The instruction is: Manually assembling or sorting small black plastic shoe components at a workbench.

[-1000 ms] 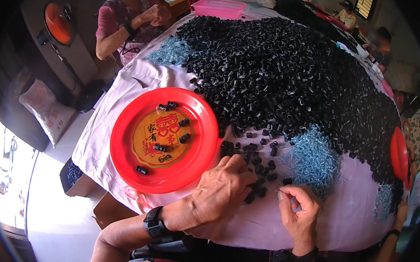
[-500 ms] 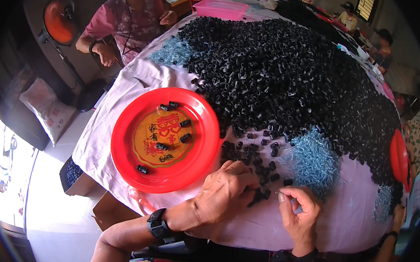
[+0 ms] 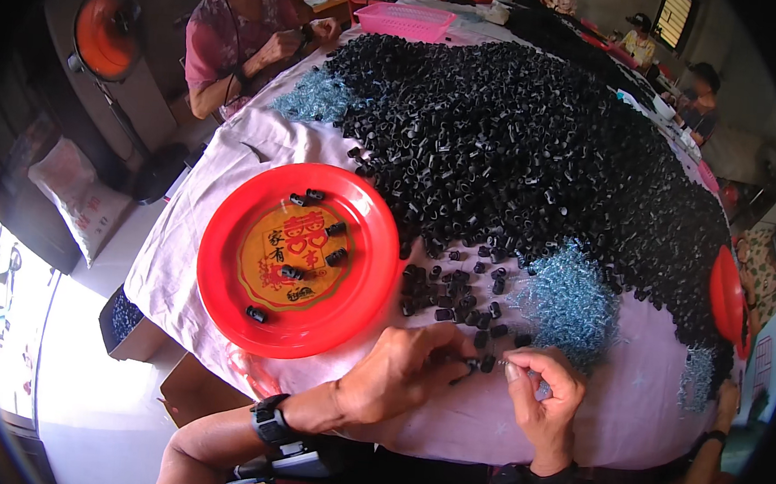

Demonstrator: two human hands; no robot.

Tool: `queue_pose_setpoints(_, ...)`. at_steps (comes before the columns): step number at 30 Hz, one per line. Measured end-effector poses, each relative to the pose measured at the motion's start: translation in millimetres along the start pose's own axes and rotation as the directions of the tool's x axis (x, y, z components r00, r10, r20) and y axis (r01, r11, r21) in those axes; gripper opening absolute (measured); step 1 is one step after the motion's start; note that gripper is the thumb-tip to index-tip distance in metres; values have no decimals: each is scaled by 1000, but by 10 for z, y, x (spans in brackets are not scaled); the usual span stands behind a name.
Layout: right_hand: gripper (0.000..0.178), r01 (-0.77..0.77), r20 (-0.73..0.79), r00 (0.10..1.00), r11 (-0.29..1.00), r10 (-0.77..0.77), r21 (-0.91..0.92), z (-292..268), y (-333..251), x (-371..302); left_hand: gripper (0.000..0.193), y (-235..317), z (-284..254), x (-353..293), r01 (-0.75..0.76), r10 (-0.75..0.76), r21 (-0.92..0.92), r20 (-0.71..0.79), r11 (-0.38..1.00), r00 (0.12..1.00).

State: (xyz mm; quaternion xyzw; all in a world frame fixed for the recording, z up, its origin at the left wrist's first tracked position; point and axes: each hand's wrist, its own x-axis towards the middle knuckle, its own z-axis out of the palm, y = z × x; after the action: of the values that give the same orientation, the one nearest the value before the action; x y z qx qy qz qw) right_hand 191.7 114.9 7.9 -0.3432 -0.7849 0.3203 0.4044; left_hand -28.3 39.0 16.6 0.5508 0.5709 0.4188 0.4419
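My left hand (image 3: 407, 374) is closed, thumb and fingertips pinching a small black plastic part close to the table's near edge. Just right of it, my right hand (image 3: 546, 395) is closed in a pinch; a tiny thin piece seems to stick out at its fingertips, too small to name. Loose black tubular parts (image 3: 453, 293) lie scattered beyond my hands. A heap of tiny shiny pale blue pieces (image 3: 571, 298) sits beyond my right hand. To the left, a round red plastic tray (image 3: 215, 270) holds several black parts spread over its yellow printed middle.
A large mound of black parts (image 3: 503, 142) covers much of the cloth-covered table (image 3: 182, 228). A pink basket (image 3: 403, 23) stands at the far end. Another person (image 3: 240, 43) works at the far left. Open cardboard boxes (image 3: 202, 389) and a fan (image 3: 106, 33) stand left of the table.
My left hand has shifted slightly nearer me, its pinched black part now close to my right fingertips. At the far left, the other person's hands have come together over the table edge.
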Motion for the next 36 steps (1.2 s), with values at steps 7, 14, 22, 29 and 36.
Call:
queue_pose_setpoints(7, 17, 277, 118, 955, 961, -272, -24, 113, -236, 57, 24, -170, 26, -183, 55, 18, -473, 149, 879, 989)
queue_pose_setpoints(14, 23, 474, 263, 871, 850, -415, -229, 72, -479, 178, 26, -217, 44, -274, 8, 42, -443, 104, 896, 994)
queue_pose_setpoints(22, 31, 525, 391, 827, 804, -405, -278, 121, -588, 238, 27, -292, -38, -298, 166, -33, -639, 215, 751, 976)
queue_pose_setpoints(29, 29, 445, 362, 865, 865, -347, -233, 106, -651, 291, 26, -400, -66, -312, 235, 30, -776, 311, 585, 950)
queue_pose_setpoints(36, 18, 213, 380, 923, 905, -63, -369, 179, -250, 814, 21, -366, -30, -302, 142, -26, -692, 175, 708, 984)
